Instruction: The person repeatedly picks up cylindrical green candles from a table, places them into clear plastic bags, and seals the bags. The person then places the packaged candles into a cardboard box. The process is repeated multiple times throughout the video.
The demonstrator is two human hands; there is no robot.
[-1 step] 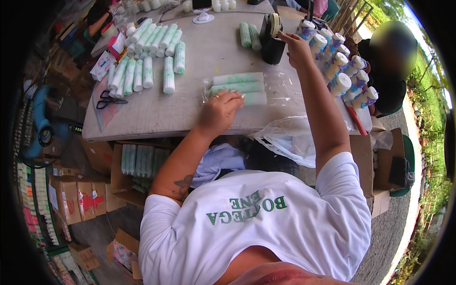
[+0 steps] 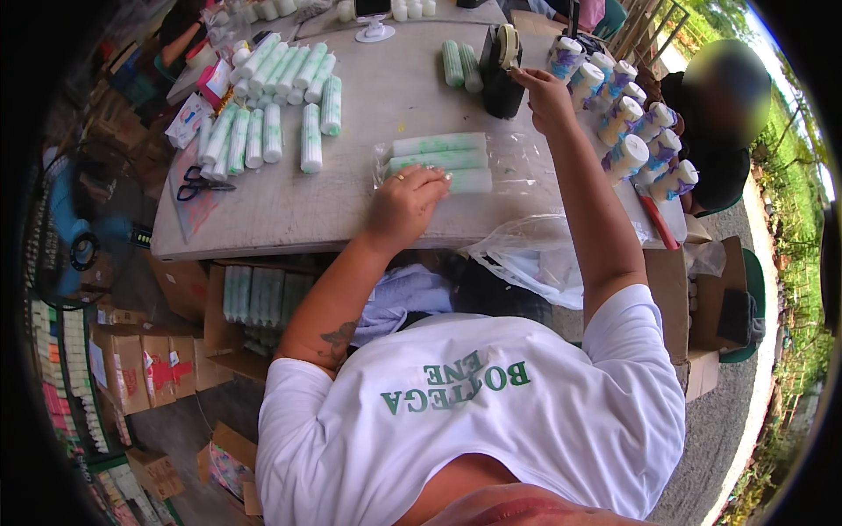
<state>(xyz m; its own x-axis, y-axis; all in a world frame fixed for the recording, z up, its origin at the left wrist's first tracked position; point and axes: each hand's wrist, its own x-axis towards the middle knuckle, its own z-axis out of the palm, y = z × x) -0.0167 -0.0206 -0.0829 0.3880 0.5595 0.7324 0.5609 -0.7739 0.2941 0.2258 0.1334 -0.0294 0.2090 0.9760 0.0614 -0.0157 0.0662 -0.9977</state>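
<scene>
Three white-and-green candles (image 2: pixel 438 145) lie side by side in a clear plastic bag (image 2: pixel 517 158) on the table. My left hand (image 2: pixel 408 206) rests on the nearest candle, its fingers laid over it and holding nothing. Farther off to the right, my right hand (image 2: pixel 545 95) is closed in a pinch at the black tape dispenser (image 2: pixel 503 88). Between its fingertips is the end of the tape from the roll (image 2: pixel 507 46). Two green-tinted candles (image 2: pixel 462 66) lie just left of the dispenser.
Many similar candles (image 2: pixel 281 70) are heaped at the table's left, near scissors (image 2: pixel 206 184). White candles with blue-purple wrapping (image 2: pixel 627 153) stand at the right, near a red-handled tool (image 2: pixel 658 219). A blue fan (image 2: pixel 74 237) stands left; a person (image 2: pixel 715 123) sits right.
My right hand has drawn back slightly toward me at the dispenser. My left hand and the bagged candles have stayed in place. The fan at the left has turned a little.
</scene>
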